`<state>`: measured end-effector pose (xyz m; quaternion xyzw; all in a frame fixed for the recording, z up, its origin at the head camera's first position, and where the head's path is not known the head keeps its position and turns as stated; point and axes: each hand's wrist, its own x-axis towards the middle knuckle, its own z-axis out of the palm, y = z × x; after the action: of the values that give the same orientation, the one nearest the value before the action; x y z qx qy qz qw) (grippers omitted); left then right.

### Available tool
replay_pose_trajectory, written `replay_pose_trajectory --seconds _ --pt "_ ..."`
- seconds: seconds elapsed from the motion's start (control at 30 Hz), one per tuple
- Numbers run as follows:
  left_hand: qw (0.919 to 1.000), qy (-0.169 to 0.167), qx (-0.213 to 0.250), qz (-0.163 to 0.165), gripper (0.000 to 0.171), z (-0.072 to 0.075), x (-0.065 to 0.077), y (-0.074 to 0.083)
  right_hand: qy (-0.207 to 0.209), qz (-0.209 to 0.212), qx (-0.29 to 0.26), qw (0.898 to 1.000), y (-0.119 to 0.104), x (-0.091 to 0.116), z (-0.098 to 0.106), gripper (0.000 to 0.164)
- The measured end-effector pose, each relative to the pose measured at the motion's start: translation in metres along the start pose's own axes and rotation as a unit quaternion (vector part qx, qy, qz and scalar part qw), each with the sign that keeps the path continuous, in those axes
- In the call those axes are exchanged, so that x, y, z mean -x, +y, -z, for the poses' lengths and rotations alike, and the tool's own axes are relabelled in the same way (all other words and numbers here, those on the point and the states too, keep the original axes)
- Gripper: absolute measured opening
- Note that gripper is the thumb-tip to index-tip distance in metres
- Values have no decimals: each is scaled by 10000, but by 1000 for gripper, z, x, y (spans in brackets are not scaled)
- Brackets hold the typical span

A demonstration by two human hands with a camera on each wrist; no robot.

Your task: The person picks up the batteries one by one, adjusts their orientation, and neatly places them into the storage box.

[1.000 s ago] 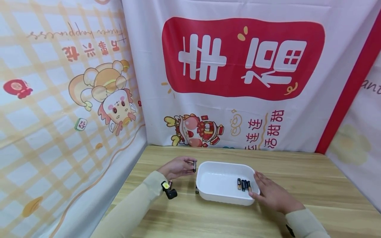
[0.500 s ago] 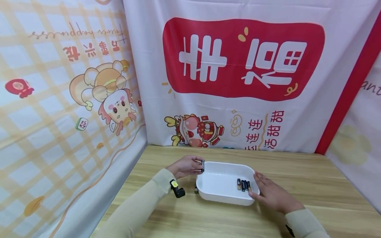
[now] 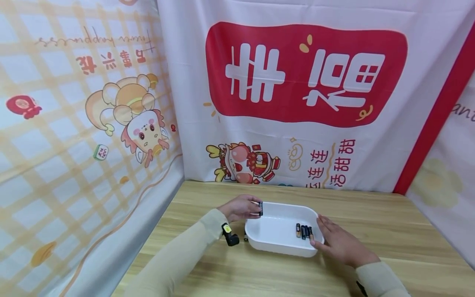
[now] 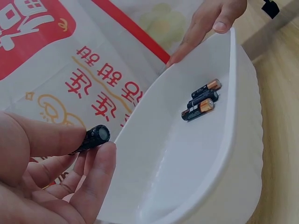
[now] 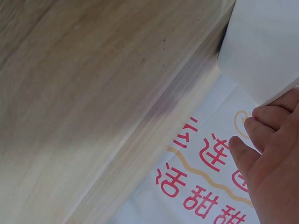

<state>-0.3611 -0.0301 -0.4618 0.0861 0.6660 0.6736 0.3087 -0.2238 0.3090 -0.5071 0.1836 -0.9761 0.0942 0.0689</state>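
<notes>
Left hand [image 3: 241,208]: its fingers pinch a small dark battery, thumb on one side and fingertips on the other, leaving one end bare; a fingertip hold probably suits something so slim.
Held battery [image 4: 98,136]: between the left fingertips, nearly upright in the head view, by the tray's far left corner; whether it is fully inside the rim, I cannot tell.
White tray [image 3: 274,231]: on the desk [image 3: 371,222], between the two hands' fingers.
Right hand [image 3: 339,241]: fingers spread against the tray's right end, thumb apart from them at the rim, presumably to keep the light tray from sliding.
Loose batteries [image 3: 303,232]: four, dark, some with copper-coloured ends, lying side by side on the tray floor, just beside the right thumb and well apart from the left fingers.
Small dark object [image 3: 245,237]: outside the tray, nearer the person than the left fingers, partly hidden.
Printed cloth [image 3: 378,165]: hanging beyond both hands' fingers.
</notes>
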Motion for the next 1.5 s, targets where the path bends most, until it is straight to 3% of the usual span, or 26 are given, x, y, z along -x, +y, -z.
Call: replay_pose_trajectory --seconds 0.37,0.8,1.27,1.5 --pt "9998 -88 -155 67 43 -17 -13 -5 6 4 32 10000 3 -2 -4 85" --pt "9981 -187 -543 209 40 -47 -31 -13 23 143 441 9989 3 -2 -1 86" --pt "9956 117 -835 414 37 -67 -51 -17 32 247 654 9975 2 -3 0 84" --pt "9932 288 -1042 425 28 -73 -63 -27 -3 270 675 9974 1 -3 2 86"
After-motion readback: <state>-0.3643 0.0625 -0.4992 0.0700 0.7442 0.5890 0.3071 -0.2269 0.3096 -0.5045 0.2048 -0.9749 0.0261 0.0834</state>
